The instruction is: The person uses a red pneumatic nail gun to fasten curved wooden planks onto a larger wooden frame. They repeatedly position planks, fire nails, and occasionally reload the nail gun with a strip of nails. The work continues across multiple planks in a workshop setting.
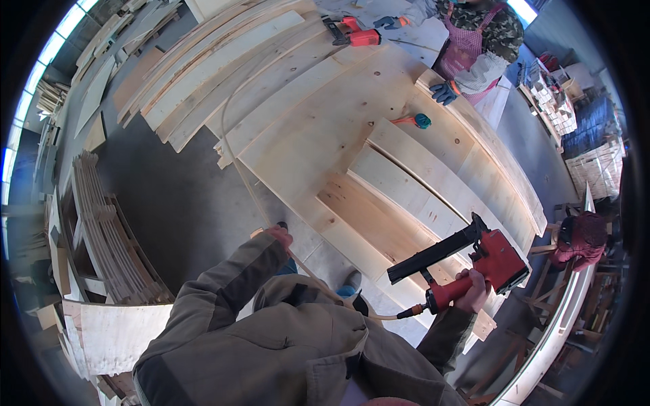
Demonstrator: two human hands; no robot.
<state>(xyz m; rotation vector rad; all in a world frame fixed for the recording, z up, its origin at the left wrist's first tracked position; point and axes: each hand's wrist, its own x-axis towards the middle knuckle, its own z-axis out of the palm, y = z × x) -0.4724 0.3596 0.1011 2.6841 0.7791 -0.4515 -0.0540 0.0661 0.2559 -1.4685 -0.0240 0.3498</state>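
My right hand (476,289) is wrapped round the grip of a red and black pneumatic nail gun (500,260). Its long black magazine points left over the boards. A pale air hose (244,177) joins the gun's handle and runs past my waist and left hand to the far panel. My left hand (279,237) is closed low in front of me, over the floor. A small pale end and a dark tip show beside its fingers, but what it grips is mostly hidden. Under the gun lie several pale boards (406,181) on a large wooden panel (305,135).
A gloved co-worker (467,51) stands at the panel's far side. Another red nail gun (355,34) and a teal-topped object (422,121) rest on the wood. Stacked slats (112,237) stand at my left. Someone in dark red (581,240) is at the far right.
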